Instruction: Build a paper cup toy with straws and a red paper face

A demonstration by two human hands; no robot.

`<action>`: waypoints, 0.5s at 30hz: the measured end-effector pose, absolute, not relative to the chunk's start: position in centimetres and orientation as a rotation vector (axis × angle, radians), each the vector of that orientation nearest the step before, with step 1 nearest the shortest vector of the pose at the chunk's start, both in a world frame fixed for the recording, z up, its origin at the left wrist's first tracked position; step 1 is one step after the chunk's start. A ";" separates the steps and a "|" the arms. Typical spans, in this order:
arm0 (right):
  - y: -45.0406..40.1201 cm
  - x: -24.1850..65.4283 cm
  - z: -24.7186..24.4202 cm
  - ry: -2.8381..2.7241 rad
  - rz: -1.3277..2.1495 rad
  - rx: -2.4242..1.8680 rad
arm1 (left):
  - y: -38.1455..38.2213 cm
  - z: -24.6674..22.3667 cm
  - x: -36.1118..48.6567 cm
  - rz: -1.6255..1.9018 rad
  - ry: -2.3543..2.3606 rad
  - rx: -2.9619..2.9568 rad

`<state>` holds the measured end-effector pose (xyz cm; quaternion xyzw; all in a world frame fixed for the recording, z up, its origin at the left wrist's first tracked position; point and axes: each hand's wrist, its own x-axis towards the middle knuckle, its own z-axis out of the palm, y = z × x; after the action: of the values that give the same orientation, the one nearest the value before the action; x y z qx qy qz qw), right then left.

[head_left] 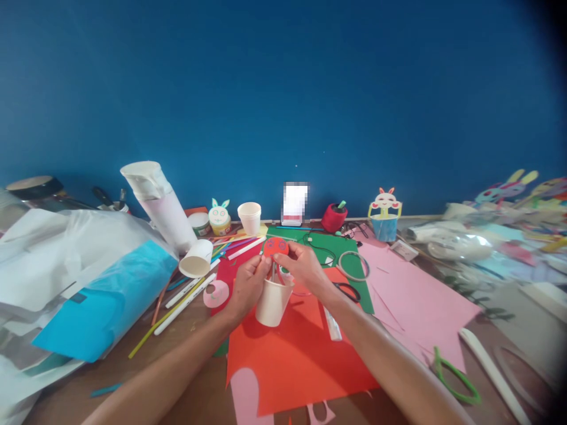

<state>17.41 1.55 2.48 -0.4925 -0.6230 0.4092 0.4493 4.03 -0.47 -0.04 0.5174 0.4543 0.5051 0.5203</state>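
A small round red paper face (276, 245) with blue drawn marks is held above a white paper cup (271, 308). My left hand (248, 284) is closed, its fingertips pinching the lower left edge of the face. On the other side, my right hand (305, 265) grips its right edge between thumb and fingers. Beneath the face, thin strips run down into the cup's mouth; my fingers partly hide where they join. The cup leans slightly and stands on orange-red paper (301, 360), close below both hands.
Green paper (345, 251) and pink paper (416, 295) lie behind and to the right. Scissors (348, 291) rest near my right forearm. Markers (186, 303) and a tipped cup (196, 258) are at left. A blue cup with a paper animal (384, 226) stands by the wall.
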 end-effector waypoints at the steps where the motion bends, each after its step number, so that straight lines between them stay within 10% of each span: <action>1: 1.6 17.4 2.5 -1.542 1.002 -1.225 | -0.5 0.0 4.0 1.204 1.077 1.241; 15: 1.3 17.3 3.3 -1.473 1.012 -1.248 | -0.3 0.9 3.5 1.151 1.005 1.232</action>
<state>17.32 1.27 3.33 -0.5076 -0.5990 0.4115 0.4628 3.54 -0.33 0.87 0.5216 0.4255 0.4876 0.5559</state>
